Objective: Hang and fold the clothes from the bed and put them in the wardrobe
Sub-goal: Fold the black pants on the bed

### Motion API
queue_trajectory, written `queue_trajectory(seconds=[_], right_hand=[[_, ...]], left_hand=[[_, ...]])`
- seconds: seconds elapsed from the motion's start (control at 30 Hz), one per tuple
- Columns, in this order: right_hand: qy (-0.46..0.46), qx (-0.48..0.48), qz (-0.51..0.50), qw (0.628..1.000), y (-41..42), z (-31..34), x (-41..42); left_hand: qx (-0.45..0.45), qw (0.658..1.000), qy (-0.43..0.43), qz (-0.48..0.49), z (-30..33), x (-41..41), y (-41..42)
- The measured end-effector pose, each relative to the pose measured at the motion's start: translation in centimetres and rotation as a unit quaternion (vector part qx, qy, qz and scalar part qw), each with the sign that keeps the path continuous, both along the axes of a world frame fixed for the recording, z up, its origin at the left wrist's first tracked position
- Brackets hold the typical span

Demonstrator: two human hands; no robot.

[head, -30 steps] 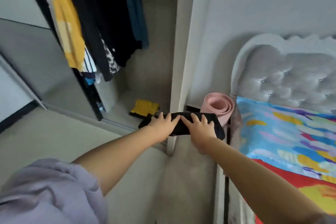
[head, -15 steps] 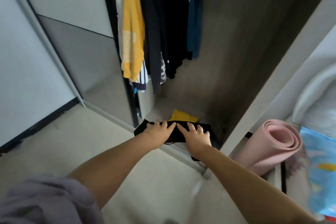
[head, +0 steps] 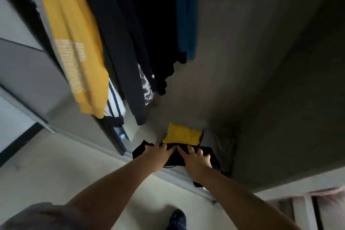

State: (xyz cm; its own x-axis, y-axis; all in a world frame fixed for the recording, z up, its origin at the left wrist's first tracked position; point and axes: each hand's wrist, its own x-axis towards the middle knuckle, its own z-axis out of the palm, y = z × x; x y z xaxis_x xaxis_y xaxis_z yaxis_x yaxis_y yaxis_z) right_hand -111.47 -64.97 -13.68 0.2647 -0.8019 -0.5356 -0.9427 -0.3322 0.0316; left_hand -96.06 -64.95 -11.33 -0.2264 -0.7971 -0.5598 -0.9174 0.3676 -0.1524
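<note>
The left hand [head: 156, 153] and the right hand [head: 196, 158] lie side by side on top of a folded black garment [head: 179, 157], fingers spread over its upper face with the tips bent over its far edge, so both seem to be grasping it, though the blur leaves the thumbs out of sight. The garment sits across the front edge of the wardrobe floor [head: 214, 136], one corner sticking out to the left past the left hand and another hanging down below the right wrist over the bottom rail [head: 175, 175]. Just behind it, touching its far edge, a folded yellow garment [head: 182, 134] lies flat on the wardrobe floor. Above, clothes hang in a row: a yellow top [head: 74, 43] nearest the sliding door [head: 28, 73], dark garments [head: 130, 33] in the middle, a blue one [head: 186, 15] farthest right. A dark shoe [head: 177, 218] shows on the room floor between the forearms.
</note>
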Motion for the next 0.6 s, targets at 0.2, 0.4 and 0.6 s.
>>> queue_trajectory(seconds=[0.2, 0.4, 0.6], right_hand=[[0.02, 0.068, -0.02, 0.997, -8.3, -10.8, 0.7], [-0.003, 0.0, -0.083, 0.997, -19.6, -24.9, -0.8], [-0.004, -0.132, -0.131, 0.983, -28.3, -38.6, -0.9]], left_hand=[[0.081, 0.996, 0.025, -0.018, -10.7, 0.2, -8.9], [0.005, 0.995, 0.047, -0.087, -26.4, -0.7, -22.0], [-0.154, 0.982, 0.062, -0.09, -42.6, -0.9, -32.3]])
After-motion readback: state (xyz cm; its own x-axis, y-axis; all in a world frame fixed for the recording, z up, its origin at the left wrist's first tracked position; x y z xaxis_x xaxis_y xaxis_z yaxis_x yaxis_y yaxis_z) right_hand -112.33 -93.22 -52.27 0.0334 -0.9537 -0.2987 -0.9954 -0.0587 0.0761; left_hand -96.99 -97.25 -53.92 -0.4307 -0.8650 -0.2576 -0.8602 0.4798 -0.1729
